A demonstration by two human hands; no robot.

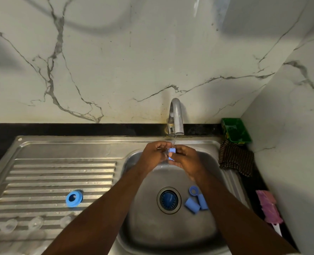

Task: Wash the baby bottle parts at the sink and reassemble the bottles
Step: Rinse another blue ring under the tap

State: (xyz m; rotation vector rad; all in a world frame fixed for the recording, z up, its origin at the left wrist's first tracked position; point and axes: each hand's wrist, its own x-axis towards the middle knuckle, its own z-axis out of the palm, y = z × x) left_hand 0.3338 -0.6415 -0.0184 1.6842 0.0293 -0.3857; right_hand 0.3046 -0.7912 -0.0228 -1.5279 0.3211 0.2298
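- Blue bottle part (172,150): small piece held between both hands above the sink basin (152,227), directly under the thin stream from the tap (176,116).
- Clear teats (9,226): three in a row on the near left of the drainboard (60,173). They are faint and their detail is hard to read.
- Blue collar ring (74,198): lies on the drainboard ribs, to the right of the teats and apart from them, with its opening facing up.
- Left hand (155,155): the forearm reaches in from lower left across the basin's left rim. The back of the hand faces up, and the curled fingers grasp the part from its left side.
- Right hand (186,160): the forearm reaches in from lower right. The curled fingers grasp the same part from its right side, and the fingertips meet those of the left hand.
- Drain strainer (169,200): blue, set in the basin floor.
- Blue ring (193,190) and two blue cylinders (192,205): clustered and touching, just right of the strainer and partly under the right forearm.
- Brown cloth (237,159): draped at the sink's right edge.
- Green tray (236,131): behind the cloth, in the corner.
- Pink brush (269,207): on the dark counter at far right.
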